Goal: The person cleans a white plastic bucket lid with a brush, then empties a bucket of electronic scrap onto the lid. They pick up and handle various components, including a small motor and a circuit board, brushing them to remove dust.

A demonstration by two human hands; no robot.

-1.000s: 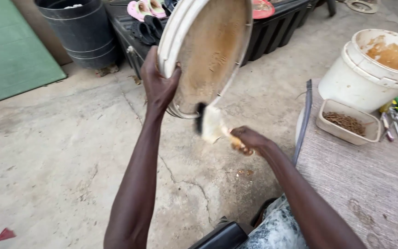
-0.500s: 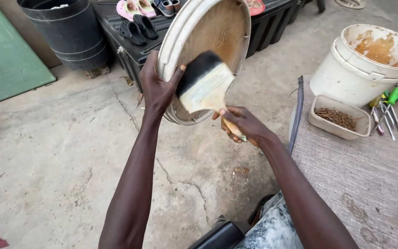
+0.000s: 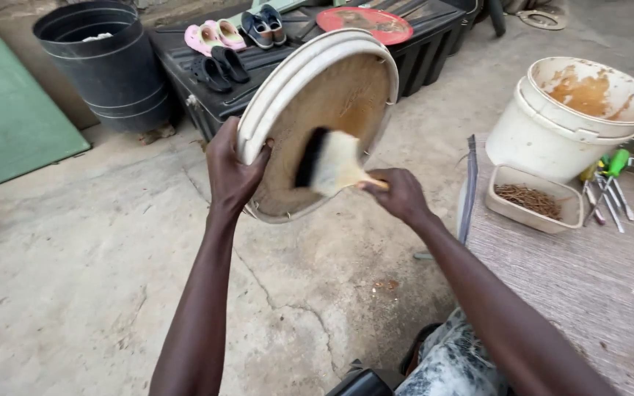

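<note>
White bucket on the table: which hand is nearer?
Right. The right hand, holding the brush, sits between the lid and the white bucket. The left hand grips the lid's far rim, farther away.

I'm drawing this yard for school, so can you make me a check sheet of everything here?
Surface: cracked concrete floor; grey table on the right.
Job's things: round white lid, brown inside, tilted; brush with dark bristles against it.
Clutter: white bucket, tray of rusty bits, screwdrivers, shoes and red plate on a black box, black bin.
Hands: left hand grips the lid's rim; right hand holds the brush handle.
Cables: nothing seen.
Surroundings: green mat on the left.
</note>
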